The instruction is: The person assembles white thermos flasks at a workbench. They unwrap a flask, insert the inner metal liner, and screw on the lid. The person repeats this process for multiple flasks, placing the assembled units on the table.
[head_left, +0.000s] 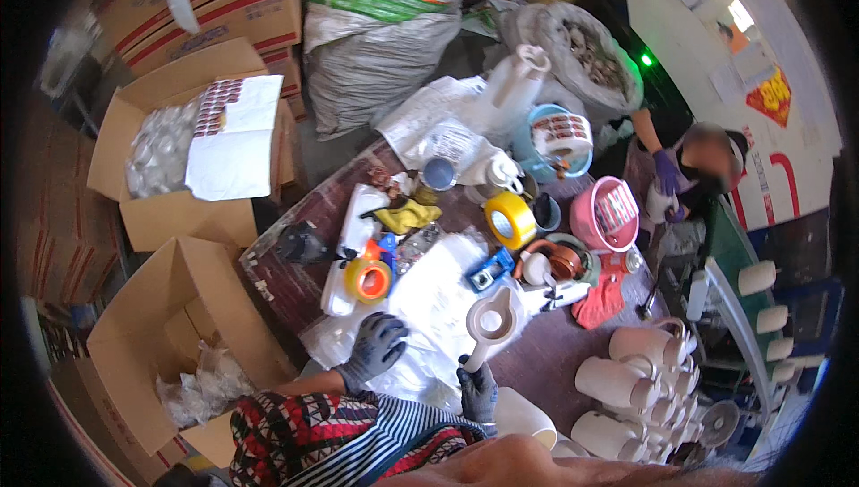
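Note:
My right hand (pixel 480 395), in a dark grey glove, is closed round the handle of a pale beige plastic collar (pixel 495 315) with a round ring at its top. The collar is held up over the table, ring end away from me. To its left, my left hand (pixel 376 348), also gloved, has its fingers bent and slightly apart above clear plastic bags (pixel 434 308). Nothing shows in its grasp. Just beyond it lies a tape dispenser (pixel 369 279) with an orange roll.
Beige jugs (pixel 617 384) crowd the right side. Tape (pixel 511 220), a pink basket (pixel 595 227), a blue bucket (pixel 537 151) and a red cloth (pixel 599 301) are on the table (pixel 309 205). Open cartons (pixel 143 344) stand left. A co-worker's purple-gloved hand (pixel 667 174) is at far right.

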The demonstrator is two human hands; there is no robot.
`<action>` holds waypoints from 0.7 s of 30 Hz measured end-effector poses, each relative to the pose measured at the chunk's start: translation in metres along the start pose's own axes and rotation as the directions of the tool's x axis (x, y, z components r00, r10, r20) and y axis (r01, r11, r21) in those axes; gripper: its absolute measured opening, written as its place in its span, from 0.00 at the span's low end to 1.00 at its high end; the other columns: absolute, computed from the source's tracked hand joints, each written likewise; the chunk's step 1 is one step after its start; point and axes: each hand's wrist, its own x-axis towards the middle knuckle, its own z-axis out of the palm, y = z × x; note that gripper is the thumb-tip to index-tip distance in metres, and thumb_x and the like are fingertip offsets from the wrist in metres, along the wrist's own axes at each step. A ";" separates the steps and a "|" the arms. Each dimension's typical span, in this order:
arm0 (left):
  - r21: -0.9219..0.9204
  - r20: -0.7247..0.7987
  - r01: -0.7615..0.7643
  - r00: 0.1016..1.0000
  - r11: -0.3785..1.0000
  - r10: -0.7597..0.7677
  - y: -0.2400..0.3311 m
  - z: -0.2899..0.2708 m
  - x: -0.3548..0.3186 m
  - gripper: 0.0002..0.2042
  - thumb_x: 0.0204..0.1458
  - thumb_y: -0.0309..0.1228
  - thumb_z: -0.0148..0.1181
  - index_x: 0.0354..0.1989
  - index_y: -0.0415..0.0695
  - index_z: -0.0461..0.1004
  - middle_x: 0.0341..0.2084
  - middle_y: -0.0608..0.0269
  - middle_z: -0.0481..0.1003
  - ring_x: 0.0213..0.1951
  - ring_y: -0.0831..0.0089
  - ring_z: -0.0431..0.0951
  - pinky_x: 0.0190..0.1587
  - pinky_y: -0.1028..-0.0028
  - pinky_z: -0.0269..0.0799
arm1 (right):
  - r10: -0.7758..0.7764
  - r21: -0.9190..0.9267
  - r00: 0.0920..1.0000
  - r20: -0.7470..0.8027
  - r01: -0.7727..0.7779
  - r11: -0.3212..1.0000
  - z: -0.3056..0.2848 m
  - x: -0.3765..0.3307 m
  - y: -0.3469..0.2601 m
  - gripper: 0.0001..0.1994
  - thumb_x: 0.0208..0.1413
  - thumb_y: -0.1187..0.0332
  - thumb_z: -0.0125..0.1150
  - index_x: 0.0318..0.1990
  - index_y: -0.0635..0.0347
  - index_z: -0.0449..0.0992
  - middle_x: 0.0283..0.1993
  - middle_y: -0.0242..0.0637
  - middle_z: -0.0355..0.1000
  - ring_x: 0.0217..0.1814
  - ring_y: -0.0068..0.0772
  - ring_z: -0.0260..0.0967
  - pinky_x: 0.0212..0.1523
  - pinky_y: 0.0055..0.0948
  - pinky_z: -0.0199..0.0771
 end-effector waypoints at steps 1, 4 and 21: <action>0.039 -0.074 0.075 0.995 0.996 -0.072 -0.013 -0.008 -0.019 0.13 0.50 0.33 0.64 0.45 0.47 0.76 0.47 0.56 0.73 0.52 0.53 0.71 0.58 0.54 0.65 | -0.059 -0.121 0.998 0.021 0.061 0.991 0.006 0.006 -0.010 0.15 0.57 0.75 0.63 0.52 0.62 0.75 0.44 0.41 0.77 0.45 0.38 0.73 0.47 0.37 0.73; -0.019 -0.409 0.554 0.755 0.832 -0.512 -0.079 -0.005 -0.070 0.16 0.51 0.31 0.63 0.48 0.43 0.73 0.44 0.49 0.72 0.48 0.49 0.70 0.53 0.52 0.64 | -0.291 -0.395 0.949 0.119 0.314 0.863 0.022 0.030 -0.034 0.18 0.52 0.73 0.67 0.52 0.60 0.75 0.43 0.47 0.76 0.42 0.52 0.72 0.44 0.46 0.69; 0.302 -0.646 0.883 0.466 0.359 -0.605 -0.199 -0.040 -0.019 0.30 0.61 0.45 0.49 0.70 0.46 0.60 0.70 0.47 0.56 0.71 0.43 0.53 0.71 0.41 0.45 | -0.310 -0.025 0.951 0.015 0.310 0.950 0.085 0.178 -0.185 0.21 0.60 0.79 0.61 0.61 0.67 0.69 0.53 0.34 0.74 0.52 0.24 0.71 0.53 0.24 0.71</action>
